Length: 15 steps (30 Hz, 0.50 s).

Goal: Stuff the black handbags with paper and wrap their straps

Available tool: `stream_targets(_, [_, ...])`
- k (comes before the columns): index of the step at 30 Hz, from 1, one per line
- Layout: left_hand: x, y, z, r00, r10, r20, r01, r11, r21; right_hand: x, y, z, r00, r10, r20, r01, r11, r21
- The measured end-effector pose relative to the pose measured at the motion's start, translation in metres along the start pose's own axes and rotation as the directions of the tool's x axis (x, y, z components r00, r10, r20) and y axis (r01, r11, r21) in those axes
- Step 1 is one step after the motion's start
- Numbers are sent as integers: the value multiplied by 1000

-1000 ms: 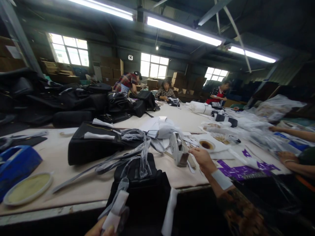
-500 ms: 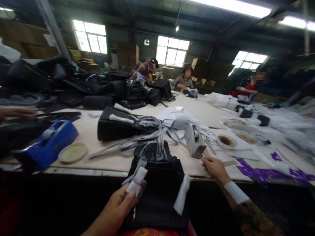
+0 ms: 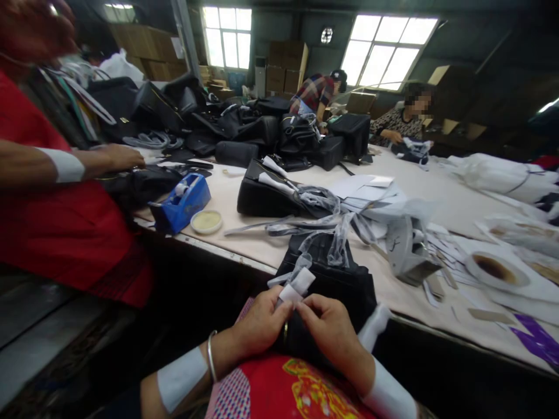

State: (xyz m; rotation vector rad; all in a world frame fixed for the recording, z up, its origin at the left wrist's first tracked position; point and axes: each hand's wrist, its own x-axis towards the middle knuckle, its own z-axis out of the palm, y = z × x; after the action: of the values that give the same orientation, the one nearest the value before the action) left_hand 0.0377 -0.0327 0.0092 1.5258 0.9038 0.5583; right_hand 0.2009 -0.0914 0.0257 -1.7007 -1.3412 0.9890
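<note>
A black bag (image 3: 336,285) hangs over the table's near edge onto my lap. My left hand (image 3: 259,323) pinches a white wrapped strap end (image 3: 296,286) of the bag, thumb and fingers closed on it. My right hand (image 3: 329,329) is right beside it, fingers curled against the same wrapped piece and the bag's front. Clear plastic film (image 3: 332,244) trails from the bag's top. A second white wrapped tab (image 3: 374,326) sticks out at the bag's right side.
A person in red (image 3: 56,192) stands at the left, a hand on black bags. On the beige table (image 3: 244,233) lie a blue tape dispenser (image 3: 181,203), a round dish (image 3: 206,221), a grey tool (image 3: 406,250), papers and piled black bags (image 3: 244,134). Other people work at the far end.
The view swung left and down. My right hand left the table by the grey tool and came to the bag on my lap, joining my left hand at the white strap end.
</note>
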Motion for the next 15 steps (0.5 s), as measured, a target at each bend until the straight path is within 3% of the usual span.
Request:
stream_targets(8, [0, 3, -3, 998, 69, 15, -69, 998, 8, 2, 6, 7, 992, 93, -83, -96, 995, -38])
stream_targets(15, [-2, 5, -4, 995, 98, 29, -100, 993, 67, 10, 10, 11, 989, 126, -77, -132, 988, -76])
